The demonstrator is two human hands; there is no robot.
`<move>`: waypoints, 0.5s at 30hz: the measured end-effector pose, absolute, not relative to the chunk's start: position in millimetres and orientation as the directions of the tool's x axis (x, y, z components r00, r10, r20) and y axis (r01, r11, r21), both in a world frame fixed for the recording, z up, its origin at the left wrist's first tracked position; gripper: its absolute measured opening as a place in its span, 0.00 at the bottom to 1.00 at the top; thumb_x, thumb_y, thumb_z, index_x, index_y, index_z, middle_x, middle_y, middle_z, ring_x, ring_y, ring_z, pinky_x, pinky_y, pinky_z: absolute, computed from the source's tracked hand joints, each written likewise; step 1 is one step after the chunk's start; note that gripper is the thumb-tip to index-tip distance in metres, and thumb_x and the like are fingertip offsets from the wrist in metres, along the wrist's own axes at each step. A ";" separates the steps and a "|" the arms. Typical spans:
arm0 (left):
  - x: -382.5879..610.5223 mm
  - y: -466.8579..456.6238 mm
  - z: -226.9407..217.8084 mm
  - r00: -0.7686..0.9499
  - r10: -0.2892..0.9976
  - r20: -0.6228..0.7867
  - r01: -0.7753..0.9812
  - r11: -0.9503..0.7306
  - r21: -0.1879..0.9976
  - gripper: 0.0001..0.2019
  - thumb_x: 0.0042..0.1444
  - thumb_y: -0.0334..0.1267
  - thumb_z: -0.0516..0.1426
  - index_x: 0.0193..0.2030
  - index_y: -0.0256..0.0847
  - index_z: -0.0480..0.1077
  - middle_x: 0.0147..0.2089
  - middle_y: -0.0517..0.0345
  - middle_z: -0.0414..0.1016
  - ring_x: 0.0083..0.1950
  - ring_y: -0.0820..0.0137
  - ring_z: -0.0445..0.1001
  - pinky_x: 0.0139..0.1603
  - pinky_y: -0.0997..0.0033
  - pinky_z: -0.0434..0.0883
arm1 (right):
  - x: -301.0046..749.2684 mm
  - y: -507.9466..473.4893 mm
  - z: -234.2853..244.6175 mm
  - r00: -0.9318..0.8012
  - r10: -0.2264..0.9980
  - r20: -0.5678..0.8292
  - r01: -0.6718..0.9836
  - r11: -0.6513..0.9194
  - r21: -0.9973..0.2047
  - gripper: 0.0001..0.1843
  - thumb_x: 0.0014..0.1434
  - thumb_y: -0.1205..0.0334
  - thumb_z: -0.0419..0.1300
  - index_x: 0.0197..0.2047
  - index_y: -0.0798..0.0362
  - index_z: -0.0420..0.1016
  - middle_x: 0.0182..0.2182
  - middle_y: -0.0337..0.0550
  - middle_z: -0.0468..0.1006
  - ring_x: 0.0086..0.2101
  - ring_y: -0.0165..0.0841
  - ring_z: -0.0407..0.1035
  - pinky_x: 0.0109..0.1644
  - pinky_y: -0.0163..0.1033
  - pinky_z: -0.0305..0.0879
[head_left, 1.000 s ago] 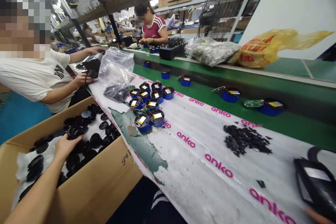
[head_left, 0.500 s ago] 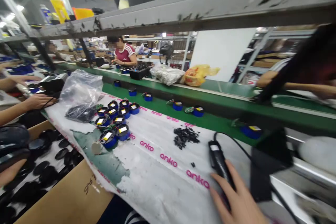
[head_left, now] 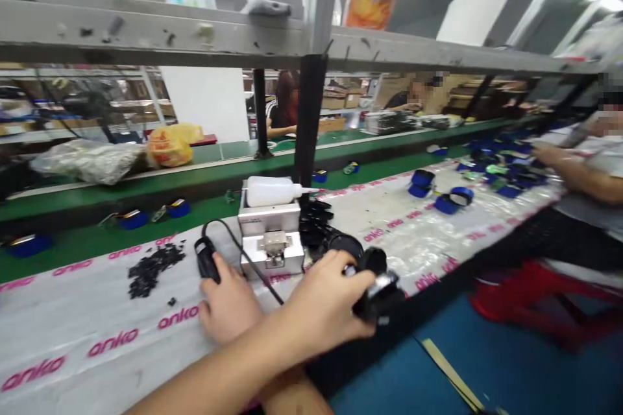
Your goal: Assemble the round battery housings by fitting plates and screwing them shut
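My left hand (head_left: pixel 331 301) reaches across over my right forearm, its fingers closed around a black plastic part (head_left: pixel 377 295) at the table's front edge; blur hides the part's exact shape. My right hand (head_left: pixel 231 305) is wrapped around a black corded hand tool (head_left: pixel 206 258) resting on the white printed sheet (head_left: pixel 111 311). Between and behind the hands stands a silver metal fixture (head_left: pixel 270 224), with a white squeeze bottle (head_left: pixel 272 192) lying on top. More black plastic parts (head_left: pixel 316 220) are heaped beside the fixture. Left of the tool lies a pile of small black scraps (head_left: pixel 150 269).
Blue round units with wires (head_left: pixel 178 208) sit along the green belt (head_left: pixel 219 204) behind the sheet. More blue units (head_left: pixel 452 200) lie to the right, near a seated co-worker (head_left: pixel 584 162). A black post (head_left: pixel 309 120) rises behind the fixture. A shelf beam (head_left: pixel 195 35) runs overhead.
The view has swung to the right, bringing in the fixture and bottle. My right hand stays on the corded tool. My left hand now shows, crossed over and gripping a black part.
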State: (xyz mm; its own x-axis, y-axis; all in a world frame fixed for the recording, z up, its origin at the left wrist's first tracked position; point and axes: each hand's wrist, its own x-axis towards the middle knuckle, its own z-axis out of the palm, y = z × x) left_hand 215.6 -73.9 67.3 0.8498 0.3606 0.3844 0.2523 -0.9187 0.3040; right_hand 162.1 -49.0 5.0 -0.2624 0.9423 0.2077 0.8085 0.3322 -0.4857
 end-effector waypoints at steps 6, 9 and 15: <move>340.9 -9.3 68.5 0.850 0.482 0.213 0.467 -0.876 0.119 0.16 0.66 0.41 0.59 0.58 0.39 0.69 0.59 0.48 0.71 0.55 0.58 0.74 0.53 0.50 0.74 | 161.2 -44.0 -1.9 -0.278 0.950 0.139 0.828 0.311 -0.468 0.16 0.63 0.60 0.64 0.53 0.55 0.73 0.67 0.49 0.56 0.59 0.45 0.63 0.58 0.54 0.69; 357.0 15.3 69.5 0.856 0.512 0.071 0.512 -0.859 0.023 0.16 0.65 0.40 0.59 0.57 0.38 0.70 0.58 0.48 0.73 0.54 0.58 0.75 0.53 0.50 0.75 | 158.0 -45.6 0.8 -0.272 0.955 0.115 0.836 0.294 -0.463 0.15 0.63 0.61 0.64 0.53 0.55 0.73 0.68 0.49 0.54 0.60 0.45 0.61 0.60 0.55 0.67; 364.8 26.9 66.2 0.822 0.564 -0.083 0.560 -0.826 -0.065 0.17 0.67 0.45 0.57 0.60 0.49 0.70 0.70 0.46 0.64 0.67 0.52 0.63 0.63 0.44 0.65 | 153.0 -47.7 2.2 -0.294 0.948 0.124 0.824 0.316 -0.470 0.12 0.61 0.71 0.57 0.48 0.58 0.76 0.71 0.58 0.49 0.60 0.51 0.63 0.62 0.58 0.64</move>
State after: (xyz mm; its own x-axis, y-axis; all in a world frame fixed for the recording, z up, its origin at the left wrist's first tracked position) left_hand 364.8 26.9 66.2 0.8219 0.5635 -0.0833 0.5598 -0.8261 -0.0652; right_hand 153.0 -47.7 2.2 -0.2935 0.9479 0.1237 0.8240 0.3165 -0.4700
